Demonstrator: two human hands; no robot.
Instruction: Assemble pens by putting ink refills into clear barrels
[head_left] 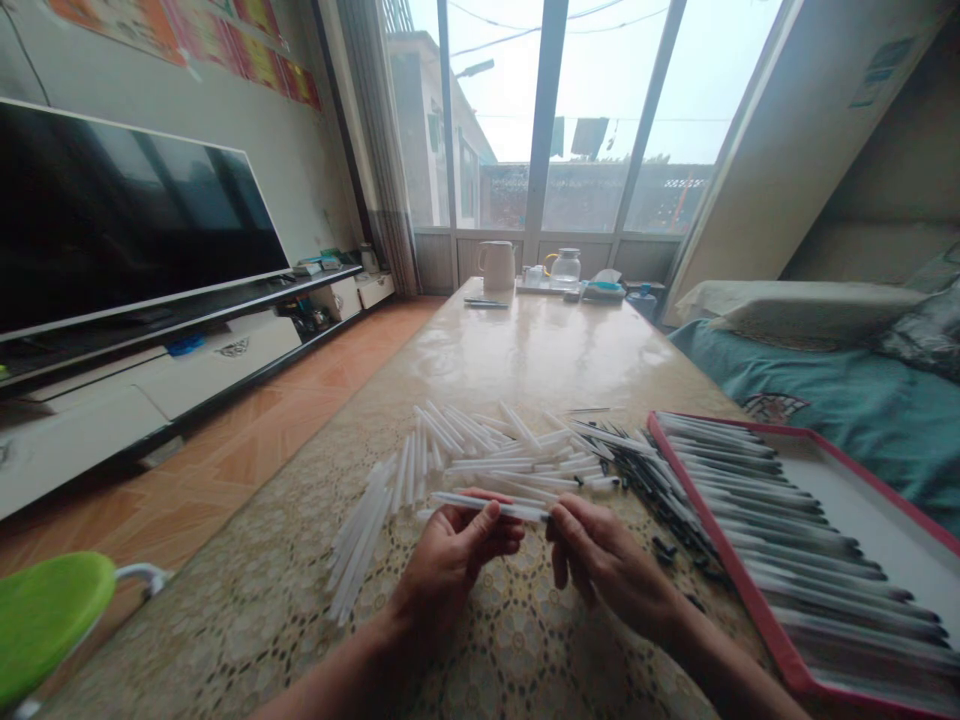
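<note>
My left hand (451, 548) is closed round a white pen barrel (517, 510), thumb on top, holding it nearly level above the table. At the barrel's right end, the fingers of my right hand (611, 562) pinch its dark tip; a small part may be hidden between them. Just beyond my hands lies a loose heap of white pen barrels (480, 452), with more fanned out at the left. Thin black refills (651, 485) are piled to the right, near small black plugs (664, 550). A red-rimmed box (739, 585) beside them holds rows of dark-ended pens (795, 530).
The long table has a patterned cover (517, 640). At its far end stand a pitcher (496, 265), a glass jug (566, 266) and a tissue pack (604, 288). A green stool (56, 620) is at the left, a teal-covered couch (832, 370) at the right.
</note>
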